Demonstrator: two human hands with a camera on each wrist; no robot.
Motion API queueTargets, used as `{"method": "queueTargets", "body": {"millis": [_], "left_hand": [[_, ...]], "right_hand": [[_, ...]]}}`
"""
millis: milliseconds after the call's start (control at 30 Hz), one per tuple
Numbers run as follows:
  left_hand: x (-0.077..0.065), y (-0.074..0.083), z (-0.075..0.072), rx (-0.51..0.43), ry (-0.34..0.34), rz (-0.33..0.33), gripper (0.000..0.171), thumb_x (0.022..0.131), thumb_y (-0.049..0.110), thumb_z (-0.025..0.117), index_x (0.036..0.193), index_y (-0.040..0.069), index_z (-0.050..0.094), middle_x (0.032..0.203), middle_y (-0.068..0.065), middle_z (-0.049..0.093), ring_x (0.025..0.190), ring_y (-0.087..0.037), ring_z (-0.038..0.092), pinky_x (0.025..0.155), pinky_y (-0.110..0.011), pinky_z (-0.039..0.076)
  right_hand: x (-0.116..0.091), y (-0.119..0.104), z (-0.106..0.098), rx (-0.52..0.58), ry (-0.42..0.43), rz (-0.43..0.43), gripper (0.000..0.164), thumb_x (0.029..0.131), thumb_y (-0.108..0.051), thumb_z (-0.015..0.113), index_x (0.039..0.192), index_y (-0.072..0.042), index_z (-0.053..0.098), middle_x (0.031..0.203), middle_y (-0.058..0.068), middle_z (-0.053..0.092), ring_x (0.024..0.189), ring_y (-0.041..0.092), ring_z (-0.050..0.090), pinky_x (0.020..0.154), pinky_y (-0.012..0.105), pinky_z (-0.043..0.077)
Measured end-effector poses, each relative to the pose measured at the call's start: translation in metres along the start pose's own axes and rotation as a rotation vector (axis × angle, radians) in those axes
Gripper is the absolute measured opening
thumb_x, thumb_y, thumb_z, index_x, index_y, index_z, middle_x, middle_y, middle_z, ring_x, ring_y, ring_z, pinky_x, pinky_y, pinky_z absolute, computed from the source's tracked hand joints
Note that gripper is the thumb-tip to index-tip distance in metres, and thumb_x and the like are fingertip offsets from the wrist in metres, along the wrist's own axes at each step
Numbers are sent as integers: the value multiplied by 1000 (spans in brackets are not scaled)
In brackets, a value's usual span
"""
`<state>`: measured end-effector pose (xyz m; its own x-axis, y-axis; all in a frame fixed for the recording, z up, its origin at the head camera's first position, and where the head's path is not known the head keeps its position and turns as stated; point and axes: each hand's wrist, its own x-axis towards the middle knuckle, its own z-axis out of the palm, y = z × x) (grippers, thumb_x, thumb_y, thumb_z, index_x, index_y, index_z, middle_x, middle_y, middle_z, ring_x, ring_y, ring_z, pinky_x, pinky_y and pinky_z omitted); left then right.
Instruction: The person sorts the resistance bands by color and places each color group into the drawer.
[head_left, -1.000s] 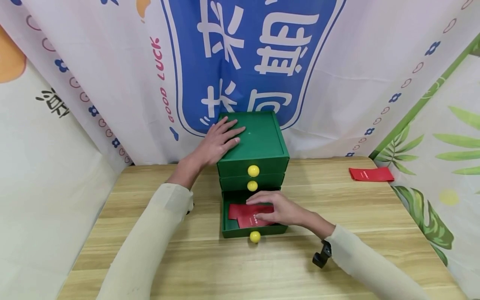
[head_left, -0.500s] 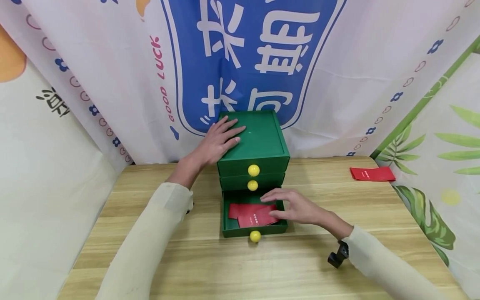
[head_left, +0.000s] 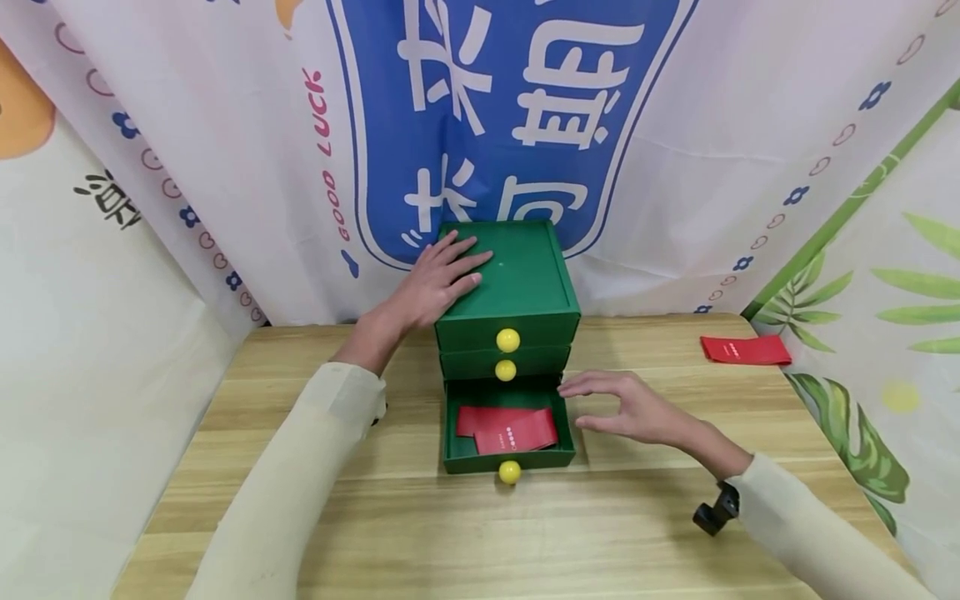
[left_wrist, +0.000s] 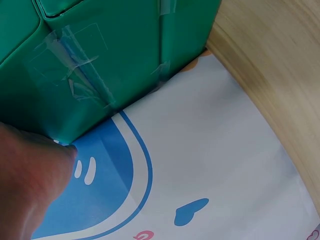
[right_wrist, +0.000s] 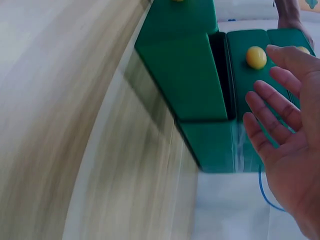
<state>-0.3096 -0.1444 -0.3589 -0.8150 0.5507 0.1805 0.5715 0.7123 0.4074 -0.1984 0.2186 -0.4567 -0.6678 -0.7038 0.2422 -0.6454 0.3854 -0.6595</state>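
Note:
A green three-drawer box (head_left: 510, 275) with yellow ball knobs stands against the back curtain. My left hand (head_left: 438, 279) rests flat on the left of its top, fingers spread. The bottom drawer (head_left: 467, 464) is pulled out, and red folded cloth-like strips (head_left: 513, 429) with white print lie in it, overlapping. Just off that drawer's right side is my right hand (head_left: 633, 408), empty, its fingers extended and thumb apart. The right wrist view shows its palm and loose fingers beside the green box. In the left wrist view, clear tape (left_wrist: 75, 65) runs over the box's side.
Another red printed strip (head_left: 746, 350) lies at the back right of the wooden table (head_left: 420, 533). A printed curtain (head_left: 660, 208) hangs directly behind the box, and more printed cloth borders the table left and right.
My right hand has moved right, from over the red strips in the drawer to beyond its right wall, holding nothing. The left hand has stayed on the box top.

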Motion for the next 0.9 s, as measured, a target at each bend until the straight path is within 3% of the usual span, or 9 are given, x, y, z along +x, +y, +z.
{"method": "queueTargets", "body": {"millis": [233,567,633,800,900], "left_hand": [[-1,2,0,29,-12,-9,54,114,41,41,165,25,41,177,-7,22,165,-30,0,130,-60,-1],[-2,2,-1,68,-32,-19,56,114,47,40,167,28,38,177,-4,20,165,-28,-2,130,-59,-4],[-1,3,-2,71,-31,-17,57,114,47,40,167,28,38,177,-4,20,165,-28,-2,130,-59,-4],[-1,4,-3,75,-34,-12,57,114,47,40,167,27,37,177,-5,20,165,-29,-2,130,-59,-4],[-2,4,-3,75,-33,-13,57,114,47,39,167,27,37,177,-5,20,165,-29,-1,130,-60,-3]], "right_hand": [[-17,15,-23,-53,24,18,46,90,-9,86,133,-16,74,132,5,74,122,24,69,100,47,59],[-42,43,-55,-150,69,109,48,89,-12,86,135,-16,73,134,5,73,121,26,69,97,50,59],[-47,51,-61,-167,86,135,49,89,-12,87,135,-14,72,134,5,73,122,22,68,98,45,59],[-63,70,-78,-225,135,177,51,87,-13,88,135,-8,72,133,6,74,121,13,67,101,18,49],[-71,79,-86,-254,162,191,50,87,-12,88,134,-8,72,132,7,74,121,7,65,101,12,44]]}}
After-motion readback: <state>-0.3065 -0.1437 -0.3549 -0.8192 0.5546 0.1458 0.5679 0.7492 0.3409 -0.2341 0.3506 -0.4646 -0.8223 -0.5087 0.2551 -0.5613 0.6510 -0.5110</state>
